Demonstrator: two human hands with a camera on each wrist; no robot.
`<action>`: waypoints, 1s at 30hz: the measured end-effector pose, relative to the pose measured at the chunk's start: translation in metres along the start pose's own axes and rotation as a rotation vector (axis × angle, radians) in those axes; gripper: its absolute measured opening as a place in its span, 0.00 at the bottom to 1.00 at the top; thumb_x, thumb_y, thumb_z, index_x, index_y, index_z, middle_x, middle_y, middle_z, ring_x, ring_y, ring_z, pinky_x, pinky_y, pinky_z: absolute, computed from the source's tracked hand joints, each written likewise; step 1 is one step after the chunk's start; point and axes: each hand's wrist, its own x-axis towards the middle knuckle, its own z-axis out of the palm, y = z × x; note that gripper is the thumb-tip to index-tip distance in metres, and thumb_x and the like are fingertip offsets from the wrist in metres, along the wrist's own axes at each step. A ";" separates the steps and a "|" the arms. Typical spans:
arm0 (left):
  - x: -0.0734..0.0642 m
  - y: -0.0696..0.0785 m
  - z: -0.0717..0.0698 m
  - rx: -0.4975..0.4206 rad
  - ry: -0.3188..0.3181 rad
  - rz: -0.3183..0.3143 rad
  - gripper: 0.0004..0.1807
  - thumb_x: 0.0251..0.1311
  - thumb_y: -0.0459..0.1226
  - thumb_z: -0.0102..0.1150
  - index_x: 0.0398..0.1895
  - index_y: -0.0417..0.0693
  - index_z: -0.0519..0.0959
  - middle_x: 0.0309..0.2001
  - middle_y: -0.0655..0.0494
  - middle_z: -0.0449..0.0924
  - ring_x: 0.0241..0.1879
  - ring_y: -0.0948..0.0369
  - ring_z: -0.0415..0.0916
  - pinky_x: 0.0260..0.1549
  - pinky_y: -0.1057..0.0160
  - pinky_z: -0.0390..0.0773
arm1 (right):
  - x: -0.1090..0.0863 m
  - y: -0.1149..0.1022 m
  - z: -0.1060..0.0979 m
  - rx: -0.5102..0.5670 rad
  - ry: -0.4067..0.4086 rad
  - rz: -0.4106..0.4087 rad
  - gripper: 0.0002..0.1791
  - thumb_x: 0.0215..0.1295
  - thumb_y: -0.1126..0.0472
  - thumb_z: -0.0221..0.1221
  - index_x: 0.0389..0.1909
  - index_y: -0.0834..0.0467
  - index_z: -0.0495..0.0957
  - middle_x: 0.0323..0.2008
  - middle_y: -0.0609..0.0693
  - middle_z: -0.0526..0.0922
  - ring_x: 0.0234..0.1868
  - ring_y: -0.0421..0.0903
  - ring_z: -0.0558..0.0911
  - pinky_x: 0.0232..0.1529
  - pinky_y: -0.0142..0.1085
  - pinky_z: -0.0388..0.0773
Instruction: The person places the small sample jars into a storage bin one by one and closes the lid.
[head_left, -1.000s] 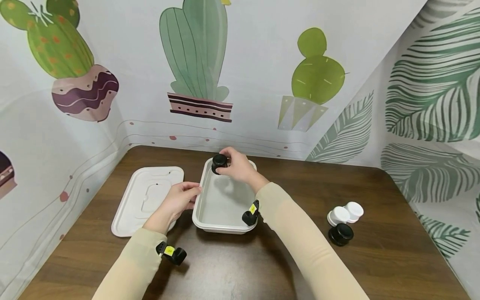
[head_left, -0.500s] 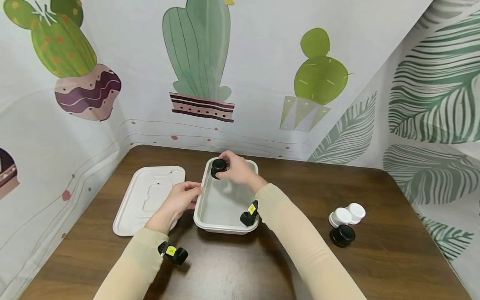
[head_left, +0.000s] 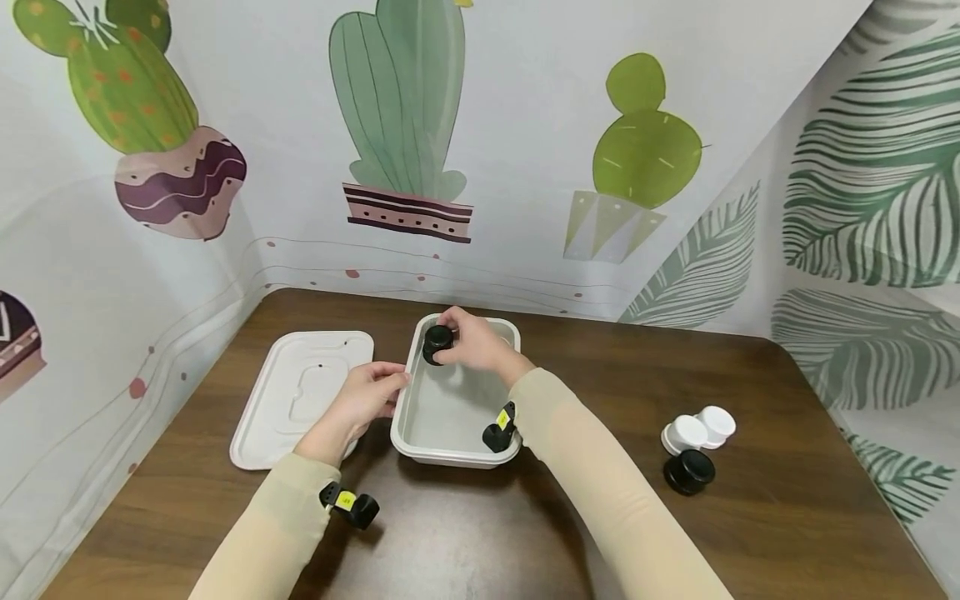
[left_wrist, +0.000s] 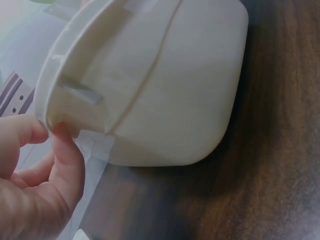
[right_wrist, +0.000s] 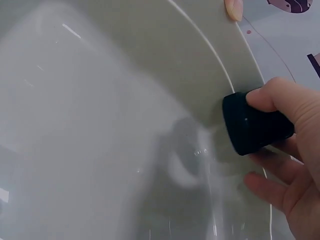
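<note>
A small black round jar [head_left: 437, 343] is held in my right hand [head_left: 477, 343], inside the far left corner of the off-white plastic box [head_left: 456, 459]. In the right wrist view, thumb and fingers grip opposite sides of the black jar [right_wrist: 252, 122]; whether it touches the box floor I cannot tell. At the box's left side, my left hand [head_left: 365, 400] pinches the rim. The left wrist view has the left hand [left_wrist: 42, 185] with thumb and index finger on the box rim, beside the box's outer wall [left_wrist: 185, 95].
Left of the box lies a flat white lid [head_left: 300, 400], partly behind the left hand. On the right of the brown table [head_left: 600, 392] stand two white jars [head_left: 688, 434] and another black jar [head_left: 689, 472], close together. A patterned cloth [head_left: 517, 167] hangs behind the table.
My right hand has brought the black jar slightly lower and nearer within the box's far left corner. The left hand stays on the rim. The head view has shifted a little.
</note>
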 end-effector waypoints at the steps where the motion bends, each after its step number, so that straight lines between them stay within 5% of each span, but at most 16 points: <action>1: 0.000 0.000 0.000 0.001 0.000 0.003 0.21 0.64 0.36 0.52 0.55 0.29 0.70 0.40 0.43 0.80 0.28 0.63 0.79 0.26 0.66 0.81 | 0.000 0.000 0.000 -0.002 -0.010 0.000 0.28 0.49 0.62 0.68 0.51 0.59 0.70 0.48 0.54 0.79 0.49 0.46 0.77 0.54 0.37 0.73; 16: 0.001 -0.001 0.002 0.004 0.006 0.013 0.20 0.63 0.35 0.52 0.53 0.29 0.70 0.37 0.44 0.80 0.27 0.63 0.78 0.25 0.65 0.81 | 0.000 0.008 0.002 -0.090 -0.097 0.021 0.27 0.49 0.63 0.68 0.50 0.60 0.68 0.45 0.56 0.80 0.45 0.47 0.78 0.51 0.37 0.73; 30: 0.001 -0.001 0.001 -0.010 0.007 0.003 0.21 0.63 0.35 0.52 0.55 0.30 0.70 0.37 0.48 0.79 0.28 0.63 0.78 0.25 0.64 0.81 | -0.003 0.009 0.003 -0.145 -0.098 0.083 0.27 0.49 0.60 0.69 0.49 0.55 0.67 0.50 0.53 0.78 0.48 0.47 0.77 0.53 0.37 0.73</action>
